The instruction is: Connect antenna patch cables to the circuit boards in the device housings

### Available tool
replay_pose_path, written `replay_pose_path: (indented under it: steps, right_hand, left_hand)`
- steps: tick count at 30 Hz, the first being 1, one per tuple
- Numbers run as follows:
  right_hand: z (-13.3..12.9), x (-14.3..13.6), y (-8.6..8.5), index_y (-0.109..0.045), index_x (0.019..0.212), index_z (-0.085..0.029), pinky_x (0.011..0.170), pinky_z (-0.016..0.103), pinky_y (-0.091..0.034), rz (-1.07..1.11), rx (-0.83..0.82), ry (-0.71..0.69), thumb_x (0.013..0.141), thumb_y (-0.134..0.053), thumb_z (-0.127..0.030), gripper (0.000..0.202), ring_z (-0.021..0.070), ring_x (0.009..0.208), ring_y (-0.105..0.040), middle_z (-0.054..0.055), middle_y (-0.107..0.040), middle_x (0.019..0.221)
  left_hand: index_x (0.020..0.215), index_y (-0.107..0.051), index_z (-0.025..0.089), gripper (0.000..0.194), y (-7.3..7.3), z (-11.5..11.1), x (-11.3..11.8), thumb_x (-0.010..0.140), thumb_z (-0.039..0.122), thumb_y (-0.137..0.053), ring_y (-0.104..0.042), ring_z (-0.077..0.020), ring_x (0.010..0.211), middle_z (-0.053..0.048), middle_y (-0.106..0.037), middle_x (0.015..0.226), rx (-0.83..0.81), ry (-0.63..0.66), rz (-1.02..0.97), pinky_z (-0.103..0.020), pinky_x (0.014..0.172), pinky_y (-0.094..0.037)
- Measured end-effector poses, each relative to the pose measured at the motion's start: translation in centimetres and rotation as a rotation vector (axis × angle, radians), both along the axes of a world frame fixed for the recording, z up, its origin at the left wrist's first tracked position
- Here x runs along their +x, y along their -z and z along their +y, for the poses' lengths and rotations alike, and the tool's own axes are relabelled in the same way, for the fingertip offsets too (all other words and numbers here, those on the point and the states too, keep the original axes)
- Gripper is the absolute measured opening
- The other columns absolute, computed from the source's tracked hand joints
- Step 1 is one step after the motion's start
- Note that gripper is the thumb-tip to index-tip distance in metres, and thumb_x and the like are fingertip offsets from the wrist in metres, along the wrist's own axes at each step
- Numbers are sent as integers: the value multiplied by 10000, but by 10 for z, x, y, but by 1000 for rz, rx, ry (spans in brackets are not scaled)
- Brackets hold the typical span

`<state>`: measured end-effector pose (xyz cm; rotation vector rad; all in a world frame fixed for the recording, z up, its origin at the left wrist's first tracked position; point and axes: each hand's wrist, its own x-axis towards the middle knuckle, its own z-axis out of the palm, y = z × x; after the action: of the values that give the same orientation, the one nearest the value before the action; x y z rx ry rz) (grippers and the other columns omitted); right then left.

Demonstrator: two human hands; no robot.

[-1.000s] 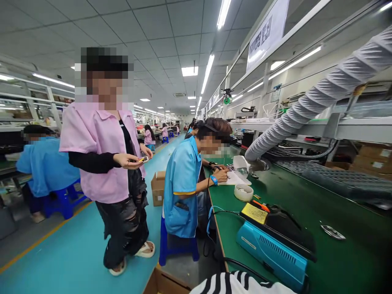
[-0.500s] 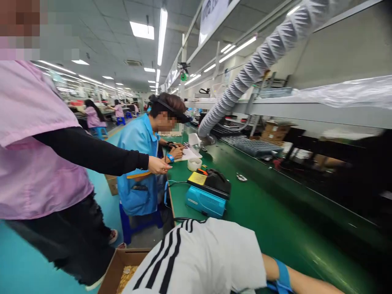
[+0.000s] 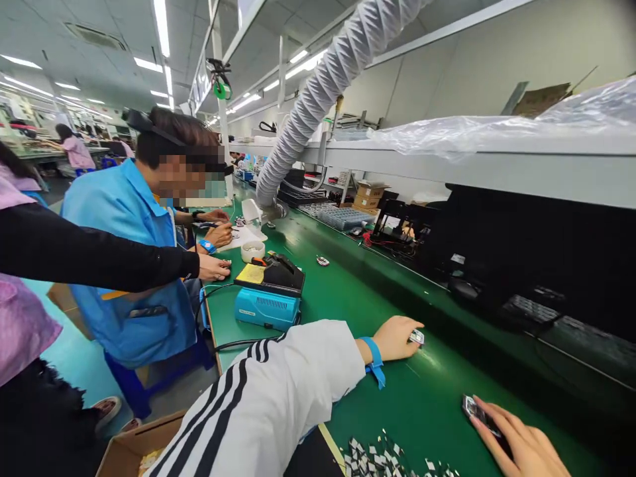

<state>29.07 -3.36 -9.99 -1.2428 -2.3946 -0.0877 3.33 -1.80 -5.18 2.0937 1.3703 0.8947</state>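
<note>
My left hand (image 3: 392, 338), with a blue strap (image 3: 376, 361) round its wrist, stretches forward over the green bench. Its fingers are closed on a small silver-and-white part (image 3: 417, 338) at the bench surface. At the lower right, my right hand (image 3: 529, 440) grips a black oblong device (image 3: 485, 419) with a shiny silver end; the thumb's hold is partly hidden. A pile of small white and dark pieces (image 3: 377, 458) lies on the bench near the bottom edge, between my two arms.
A blue bench unit (image 3: 265, 308) with a black top stands left of my left hand, near a round white container (image 3: 253, 250). A co-worker in blue (image 3: 129, 258) sits beyond; another person's black sleeve (image 3: 99, 255) reaches in. A grey duct (image 3: 318, 99) hangs overhead.
The view has swung right and down. Both my hands have come into sight, each holding something, along with the pile of small pieces. The standing person has slid towards the left edge.
</note>
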Motion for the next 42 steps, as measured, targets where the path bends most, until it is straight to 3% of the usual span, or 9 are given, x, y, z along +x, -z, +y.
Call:
replay_pose_path:
  steps: [4, 7, 9, 13, 17, 20, 26, 34, 42]
  right_hand:
    - [-4, 1, -4, -609, 1006, -199, 709, 392, -509, 32, -85, 37, 725, -336, -637, 588, 235, 834, -580, 61, -610, 1011]
    - [0, 3, -2, -622, 969, -179, 720, 417, -502, 66, -111, 20, 695, -344, -661, 620, 254, 837, -589, 79, -623, 980]
    - [3, 3, -1, -623, 968, -176, 729, 426, -498, 80, -129, 14, 688, -348, -653, 618, 261, 847, -592, 85, -622, 983]
    - [3, -1, -3, -613, 984, -181, 755, 452, -484, 85, -167, 40, 670, -368, -613, 588, 267, 860, -590, 85, -612, 1006]
    - [-1, -4, -8, -599, 978, -171, 805, 459, -462, 110, -215, 48, 652, -396, -595, 572, 272, 900, -575, 89, -609, 1001]
    - [-3, -4, -8, -589, 964, -169, 815, 450, -458, 125, -231, 84, 644, -406, -595, 564, 272, 915, -564, 89, -607, 998]
    - [-6, -7, -10, -572, 940, -179, 787, 419, -478, 144, -290, 158, 626, -388, -611, 565, 258, 885, -565, 83, -604, 983]
    - [-13, -16, -23, -549, 958, -158, 845, 434, -443, 147, -346, 202, 593, -372, -631, 623, 267, 917, -557, 99, -593, 994]
    - [-14, -12, -17, -537, 1001, -170, 803, 409, -451, 116, -299, 185, 663, -371, -618, 585, 257, 917, -550, 91, -587, 1009]
  left_hand:
    - [1051, -565, 188, 286, -6, -45, -1, 775, 192, -489, -486, -118, 1075, 0, -572, 1087, 0, 394, 29, -167, 981, -312]
    - [995, -607, 189, 254, -13, -74, -3, 779, 210, -475, -447, -107, 1129, 8, -558, 1104, -17, 896, 124, -110, 977, -273]
    - [986, -618, 200, 257, -15, -83, -3, 789, 235, -457, -399, -117, 1175, 7, -529, 1148, 4, 1062, 238, -109, 974, -262]
    - [1030, -601, 172, 298, -14, -84, 2, 830, 260, -399, -447, -115, 1115, -31, -502, 1182, 175, 1000, 408, -128, 853, -360]
    - [1071, -572, 165, 309, -13, -84, 11, 842, 283, -402, -520, -141, 966, -56, -544, 1057, 327, 860, 504, -199, 731, -411]
    - [984, -609, 194, 230, -14, -83, 13, 821, 275, -468, -523, -134, 939, -42, -560, 976, 275, 839, 504, -171, 788, -388]
    - [1040, -561, 82, 294, -5, -73, 7, 807, 248, -496, -527, -131, 870, -53, -556, 875, 119, 806, 339, -163, 771, -384]
    - [899, -603, 109, 176, -6, -75, 10, 796, 223, -517, -527, -129, 912, -57, -573, 956, 97, 804, 311, -175, 829, -358]
    - [914, -594, 154, 161, -10, -75, 11, 813, 213, -484, -508, -123, 997, -31, -577, 1031, 57, 825, 335, -172, 881, -342]
